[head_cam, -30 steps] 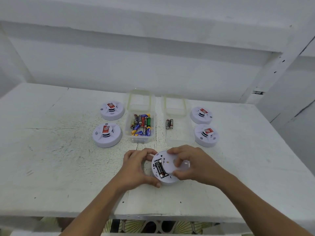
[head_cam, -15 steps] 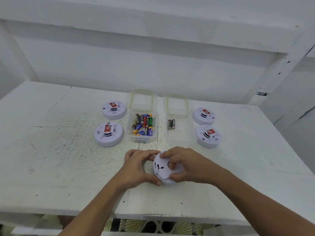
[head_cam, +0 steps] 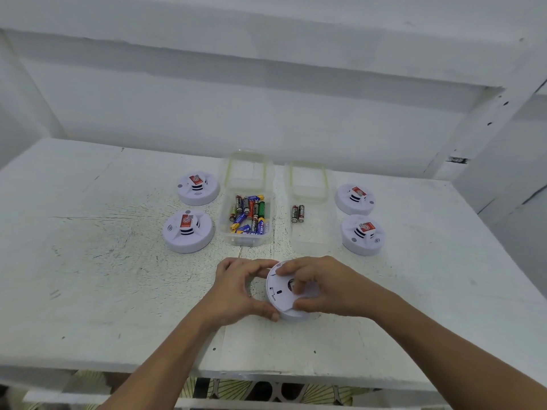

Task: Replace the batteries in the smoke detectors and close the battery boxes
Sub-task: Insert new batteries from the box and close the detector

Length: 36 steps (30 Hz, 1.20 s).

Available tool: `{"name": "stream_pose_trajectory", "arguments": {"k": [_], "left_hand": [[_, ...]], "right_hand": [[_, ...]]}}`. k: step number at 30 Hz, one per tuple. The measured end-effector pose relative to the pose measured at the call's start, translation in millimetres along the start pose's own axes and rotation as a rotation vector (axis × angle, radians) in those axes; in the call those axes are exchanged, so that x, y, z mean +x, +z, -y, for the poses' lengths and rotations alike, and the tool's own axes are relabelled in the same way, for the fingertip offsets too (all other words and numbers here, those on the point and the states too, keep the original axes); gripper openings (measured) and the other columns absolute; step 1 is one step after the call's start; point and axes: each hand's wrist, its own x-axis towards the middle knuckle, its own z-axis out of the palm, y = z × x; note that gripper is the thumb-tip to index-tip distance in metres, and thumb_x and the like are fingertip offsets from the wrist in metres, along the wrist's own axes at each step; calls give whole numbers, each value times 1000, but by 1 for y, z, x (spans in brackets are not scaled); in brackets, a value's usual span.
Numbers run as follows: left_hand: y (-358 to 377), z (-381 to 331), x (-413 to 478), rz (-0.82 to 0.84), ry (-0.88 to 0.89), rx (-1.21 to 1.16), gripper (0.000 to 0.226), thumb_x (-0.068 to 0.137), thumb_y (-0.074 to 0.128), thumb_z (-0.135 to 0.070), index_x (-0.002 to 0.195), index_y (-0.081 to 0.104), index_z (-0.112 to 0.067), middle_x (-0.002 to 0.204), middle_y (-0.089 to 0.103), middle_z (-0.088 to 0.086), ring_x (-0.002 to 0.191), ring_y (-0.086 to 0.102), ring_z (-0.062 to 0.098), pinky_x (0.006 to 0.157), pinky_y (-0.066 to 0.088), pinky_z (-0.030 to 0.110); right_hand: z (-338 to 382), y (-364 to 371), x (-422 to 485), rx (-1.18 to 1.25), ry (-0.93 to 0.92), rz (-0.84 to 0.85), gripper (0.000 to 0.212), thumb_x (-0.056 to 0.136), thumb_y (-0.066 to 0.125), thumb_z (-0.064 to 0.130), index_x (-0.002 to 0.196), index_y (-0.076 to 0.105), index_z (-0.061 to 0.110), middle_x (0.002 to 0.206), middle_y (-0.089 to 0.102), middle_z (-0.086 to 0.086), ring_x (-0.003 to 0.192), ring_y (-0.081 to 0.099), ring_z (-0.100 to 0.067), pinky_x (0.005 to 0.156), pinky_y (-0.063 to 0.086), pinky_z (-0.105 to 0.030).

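A white round smoke detector (head_cam: 281,294) lies back-up near the table's front edge, its battery cover in place. My left hand (head_cam: 236,288) grips its left rim with fingers curled over the top and thumb below. My right hand (head_cam: 322,287) holds its right side, fingers curled over the cover. Behind stands a clear box (head_cam: 248,216) with several mixed batteries. To its right a second clear box (head_cam: 310,214) holds two dark batteries (head_cam: 297,213).
Two smoke detectors sit left of the boxes (head_cam: 197,187) (head_cam: 188,230), and two more on the right (head_cam: 355,199) (head_cam: 363,234), each with a red-labelled top. The white table (head_cam: 88,276) ends close below my forearms. A white wall rises behind.
One second ago the detector's battery bay lay open with batteries showing. The cover now sits over it, and my right hand has slid across onto the cover.
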Motion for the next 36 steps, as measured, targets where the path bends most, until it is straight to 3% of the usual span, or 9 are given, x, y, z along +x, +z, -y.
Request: {"name": "stream_pose_trajectory", "arguments": {"k": [5, 11, 15, 20, 23, 32, 36], "left_hand": [[-1, -2, -1, 10, -5, -20, 80, 45, 93, -39, 107, 47, -60, 105, 46, -55, 108, 13, -28, 93, 10, 6], [2, 2, 2, -9, -15, -21, 84, 33, 83, -60, 105, 42, -75, 105, 54, -47, 116, 21, -12, 90, 9, 3], [2, 0, 3, -21, -7, -24, 80, 37, 91, -49, 103, 49, -66, 99, 63, -38, 114, 18, -23, 91, 7, 1], [1, -3, 1, -28, 7, -30, 77, 39, 94, -40, 104, 54, -53, 101, 58, -45, 107, 20, -31, 92, 9, 6], [1, -5, 1, -31, 11, -42, 76, 40, 95, -37, 104, 56, -50, 99, 59, -45, 104, 22, -33, 94, 10, 8], [1, -8, 0, -28, 14, -41, 75, 40, 95, -36, 104, 57, -46, 101, 57, -46, 102, 24, -34, 94, 12, 10], [2, -3, -1, -30, -5, -54, 76, 41, 94, -38, 107, 58, -45, 99, 60, -44, 104, 21, -32, 92, 14, 10]], "right_hand": [[-5, 5, -2, 87, 22, -39, 11, 74, 74, 17, 78, 65, 10, 130, 58, 14, 120, 48, 6, 94, 40, -12], [-8, 16, -6, 134, 20, -91, 18, 75, 72, 15, 77, 54, 15, 133, 56, 16, 124, 47, 3, 92, 38, -9], [-6, 19, -7, 127, 21, -110, 26, 78, 70, 19, 75, 45, 26, 136, 54, 16, 131, 43, -2, 101, 40, -22], [-4, 26, -9, 131, 18, -143, 27, 81, 68, 19, 76, 44, 32, 137, 53, 15, 134, 39, 0, 107, 35, -22], [-3, 30, -11, 108, 44, -156, 10, 84, 66, 22, 91, 60, 18, 138, 50, 18, 135, 36, 0, 109, 34, -24], [4, 40, -12, 57, 84, -223, 17, 87, 62, 26, 95, 59, 11, 144, 47, 11, 135, 38, -7, 109, 36, -31], [2, 44, -16, 98, 39, -247, 14, 89, 60, 24, 90, 56, 11, 142, 49, 10, 138, 30, 0, 117, 18, -22]]}}
